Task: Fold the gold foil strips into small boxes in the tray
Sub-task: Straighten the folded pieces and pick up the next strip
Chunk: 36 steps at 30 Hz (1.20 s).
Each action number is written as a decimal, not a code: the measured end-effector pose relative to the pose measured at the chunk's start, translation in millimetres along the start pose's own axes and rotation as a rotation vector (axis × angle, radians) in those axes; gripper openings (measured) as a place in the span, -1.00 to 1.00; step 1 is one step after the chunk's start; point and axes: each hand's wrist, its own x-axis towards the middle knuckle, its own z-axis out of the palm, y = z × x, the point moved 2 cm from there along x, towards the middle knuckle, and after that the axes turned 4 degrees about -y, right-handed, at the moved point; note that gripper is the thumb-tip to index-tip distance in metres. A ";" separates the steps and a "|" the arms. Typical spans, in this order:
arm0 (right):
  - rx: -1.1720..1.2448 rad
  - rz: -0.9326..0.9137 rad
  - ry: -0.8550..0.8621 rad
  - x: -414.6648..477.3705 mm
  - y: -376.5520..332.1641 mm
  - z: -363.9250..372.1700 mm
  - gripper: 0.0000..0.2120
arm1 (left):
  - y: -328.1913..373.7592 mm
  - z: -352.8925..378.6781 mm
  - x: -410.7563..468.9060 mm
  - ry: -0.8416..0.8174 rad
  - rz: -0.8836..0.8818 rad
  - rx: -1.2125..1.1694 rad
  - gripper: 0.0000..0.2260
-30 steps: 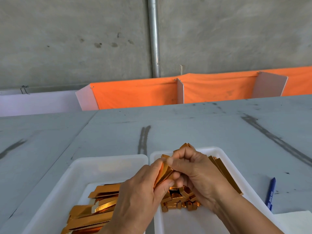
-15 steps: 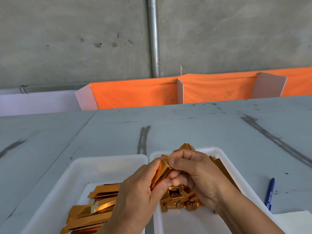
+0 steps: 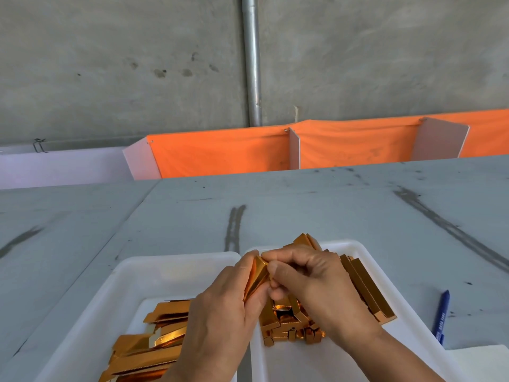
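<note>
A partly folded gold foil strip (image 3: 257, 278) is held up between both hands, above the gap between two white trays. My left hand (image 3: 217, 312) grips its lower length, thumb and fingers curled round it. My right hand (image 3: 308, 285) pinches its top end with curled fingers. The left tray (image 3: 132, 282) holds a pile of flat gold strips (image 3: 148, 343). The right tray (image 3: 366, 260) holds folded gold boxes (image 3: 289, 323), and long gold pieces (image 3: 366, 290) lean against its right wall behind my right hand.
A blue pen (image 3: 441, 315) lies on the grey table (image 3: 303, 205) right of the trays, with a white sheet (image 3: 479, 362) at the bottom right corner. Orange cloth panels (image 3: 220, 153) stand along the table's far edge before a concrete wall with a metal pipe (image 3: 252, 62).
Both hands have stayed over the trays. My right fingers have shifted along the top end of the strip, and its fold looks tighter and more upright than a second ago.
</note>
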 end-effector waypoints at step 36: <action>0.183 0.093 0.013 4.8 5.8 -1.3 -0.91 | 4.2 -1.4 0.4 0.017 -0.038 -0.127 -0.35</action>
